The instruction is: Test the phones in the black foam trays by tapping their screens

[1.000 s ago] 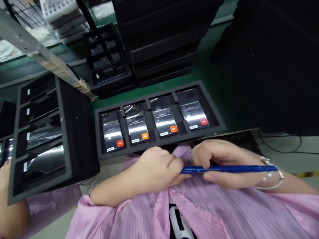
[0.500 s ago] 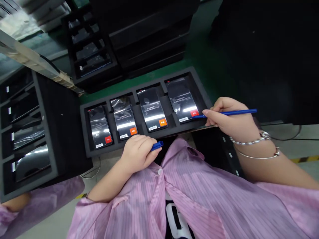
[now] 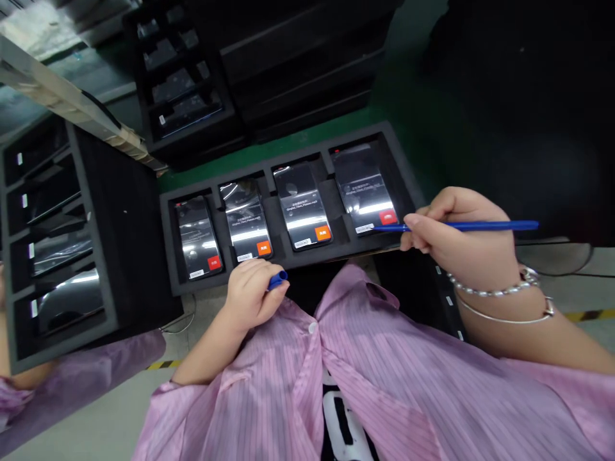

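In my right hand (image 3: 456, 224) is a slim blue pen (image 3: 490, 225), its tip at the white label near the bottom of the rightmost phone (image 3: 362, 182). The fingers of my left hand (image 3: 252, 291) are wrapped round a blue pen cap (image 3: 278, 280), its hollow end showing. That hand is at the near edge of a grey foam tray (image 3: 307, 254), close to the second phone from the left (image 3: 244, 214). Several phones lie face up in the tray's slots, screens lit, each with a white label and a red or orange square.
At the left stands a stack of black foam trays (image 3: 139, 243) holding more phones. Another tray of phones (image 3: 187, 96) lies behind, beside dark stacked trays (image 3: 298, 64). A pale post (image 3: 72, 102) slants across the upper left. Part of another person's sleeve (image 3: 96, 378) shows at lower left.
The view has shifted slightly. The pen tip has moved from beside the red square to the white label on the rightmost phone. My left hand still holds the cap.
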`<state>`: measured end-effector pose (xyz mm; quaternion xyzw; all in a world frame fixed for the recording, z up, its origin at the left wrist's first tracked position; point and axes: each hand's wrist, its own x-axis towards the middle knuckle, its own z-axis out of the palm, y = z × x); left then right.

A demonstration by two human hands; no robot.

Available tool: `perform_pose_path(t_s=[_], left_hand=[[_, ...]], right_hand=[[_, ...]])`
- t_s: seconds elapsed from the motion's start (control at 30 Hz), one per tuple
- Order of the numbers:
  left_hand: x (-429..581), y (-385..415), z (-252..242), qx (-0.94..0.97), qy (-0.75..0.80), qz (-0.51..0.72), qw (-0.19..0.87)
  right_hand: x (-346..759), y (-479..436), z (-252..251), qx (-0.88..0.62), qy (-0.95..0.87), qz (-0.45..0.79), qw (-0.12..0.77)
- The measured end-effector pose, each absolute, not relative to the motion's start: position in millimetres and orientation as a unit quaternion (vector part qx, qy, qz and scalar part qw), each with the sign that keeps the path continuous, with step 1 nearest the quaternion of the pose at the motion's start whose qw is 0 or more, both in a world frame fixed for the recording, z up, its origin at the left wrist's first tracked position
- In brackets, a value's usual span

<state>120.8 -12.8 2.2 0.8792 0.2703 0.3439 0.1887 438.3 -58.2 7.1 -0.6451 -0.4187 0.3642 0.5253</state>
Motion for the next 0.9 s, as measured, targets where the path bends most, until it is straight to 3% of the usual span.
perform_pose_path(t_s=[0.07, 0.23, 0.53, 0.9], left_hand=[[110.6, -13.9, 5.3, 0.871, 0.288, 0.359, 0.170], [81.2, -16.8, 7.7, 0.858, 0.336, 0.372, 0.113], [15.2, -11.2, -9.9, 0.800, 0.460, 0.385, 0.010], [2.7, -5.1, -27.8, 0.780, 0.475, 0.407, 0.029]], right_hand=[[414.5, -58.3, 8.9, -0.602, -0.458, 0.389, 0.525], [368.6, -47.8, 3.0, -0.620, -0.532, 0.389, 0.426], [366.1, -49.2, 1.7, -0.695, -0.491, 0.320, 0.418], [363.1, -48.5, -1.3, -0.710, -0.529, 0.275, 0.376]])
